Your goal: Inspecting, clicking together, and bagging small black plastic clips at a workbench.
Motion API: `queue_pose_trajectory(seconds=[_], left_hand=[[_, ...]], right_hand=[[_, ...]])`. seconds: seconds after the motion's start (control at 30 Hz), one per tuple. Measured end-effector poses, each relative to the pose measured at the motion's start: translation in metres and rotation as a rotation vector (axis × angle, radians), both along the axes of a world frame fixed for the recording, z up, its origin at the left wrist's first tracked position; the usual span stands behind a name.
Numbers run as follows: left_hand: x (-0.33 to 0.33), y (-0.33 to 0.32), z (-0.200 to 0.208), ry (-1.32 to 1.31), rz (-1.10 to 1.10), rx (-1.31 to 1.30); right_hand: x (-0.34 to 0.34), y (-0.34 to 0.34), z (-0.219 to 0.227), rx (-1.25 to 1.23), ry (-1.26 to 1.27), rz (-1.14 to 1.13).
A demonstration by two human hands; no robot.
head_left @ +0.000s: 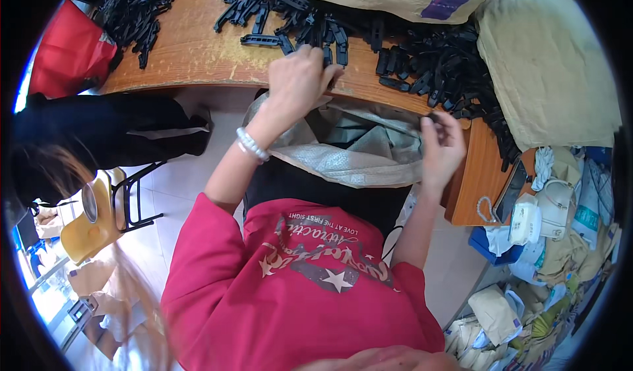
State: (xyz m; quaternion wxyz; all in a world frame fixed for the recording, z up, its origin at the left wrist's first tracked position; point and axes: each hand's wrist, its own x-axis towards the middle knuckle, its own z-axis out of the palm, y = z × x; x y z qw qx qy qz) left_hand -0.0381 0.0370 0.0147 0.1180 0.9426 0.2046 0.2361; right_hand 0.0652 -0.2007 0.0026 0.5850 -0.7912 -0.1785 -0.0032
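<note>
Bent over the table's front edge, my left hand has its fingers curled among black plastic parts. A dark piece shows by its thumb, though the back of the hand hides most of the grip. To the right, my right hand pinches a small black plastic part between thumb and fingers, close to another heap of black parts. Below and between both hands, a grey-white woven sack gapes open against the table edge, over my lap.
The wooden table carries one more heap of black parts and a red bag at left. Large beige sacks stand at back and right. A phone lies at the right corner. A person in dark clothes and a yellow chair are at left.
</note>
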Motion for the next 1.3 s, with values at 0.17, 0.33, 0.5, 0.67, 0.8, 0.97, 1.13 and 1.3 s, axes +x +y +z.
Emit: queue_pose_trajectory(seconds=[0.17, 0.33, 0.5, 0.67, 0.8, 0.97, 1.13, 1.3], left_hand=[[0.005, -0.008, -0.011, -0.01, 0.051, -0.01], [-0.011, -0.023, -0.005, -0.5, -0.16, -0.318], [-0.022, -0.044, -0.004, -0.253, -0.289, -1.721], [-0.019, -0.05, -0.009, -0.194, -0.28, -1.809], [-0.022, -0.047, -0.009, -0.144, -0.304, -1.577], [-0.031, -0.057, 0.005, -0.147, -0.441, -1.05], [-0.033, -0.054, 0.002, -0.231, -0.48, -0.862], [-0.034, -0.046, -0.007, -0.217, -0.569, -0.727]], right_hand=[[-0.029, 0.034, 0.0, 0.193, 0.237, 0.168], [-0.027, 0.034, -0.003, 0.208, 0.418, 0.273], [-0.028, 0.03, 0.01, 0.403, 0.436, 0.579], [-0.035, 0.03, 0.017, 0.282, 0.356, 0.591], [-0.044, 0.032, 0.011, 0.191, 0.126, 0.469], [-0.053, 0.034, 0.009, 0.164, 0.011, 0.384], [-0.048, 0.038, 0.005, 0.203, -0.072, 0.351], [-0.039, 0.036, 0.01, 0.093, 0.013, 0.502]])
